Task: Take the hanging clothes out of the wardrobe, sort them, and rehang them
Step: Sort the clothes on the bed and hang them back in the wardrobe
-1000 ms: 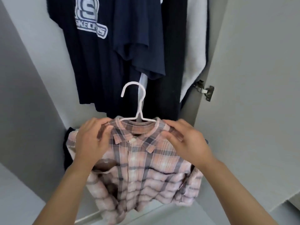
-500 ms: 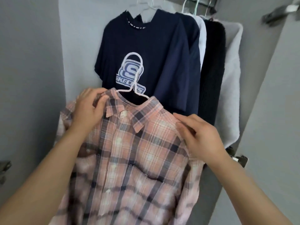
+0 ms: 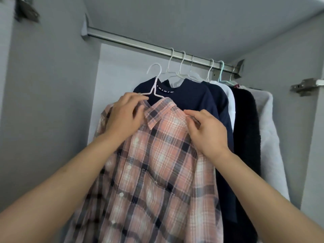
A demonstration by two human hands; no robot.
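Below the silver metal wardrobe rail (image 3: 157, 47), the pink and navy plaid button-up shirt (image 3: 157, 172) is held up on a thin white plastic hanger (image 3: 154, 83), just left of and in front of the garments already hung. Its hook is free in the air, lower than the rail and to the left of the other hooks, so the shirt is not yet hung. Raising it by the shoulders keeps the collar seated on the hanger and leaves the hook clear to go over the bar, which looks like the step in hand.

At the near left, the left hand (image 3: 125, 116) has its fingers curled round the shirt's left shoulder and collar, with the fingertips touching the hanger's arm just below the neck. The right hand (image 3: 206, 130) pinches the right shoulder seam between thumb and bent fingers, narrow, holding cloth and probably the hanger arm under it, though that arm is hidden by the fabric.

On the rail to the right hang a dark navy T-shirt with a striped neckband (image 3: 189, 97), a second navy top (image 3: 222, 109), a white garment (image 3: 230, 102), a black fleecy garment (image 3: 245, 128) and a pale grey fleecy garment (image 3: 268, 134), packed close together. The bare stretch of rail lies to the left of them, and that seems the likely place for the plaid shirt. A metal door hinge (image 3: 305, 86) shows at the far right.
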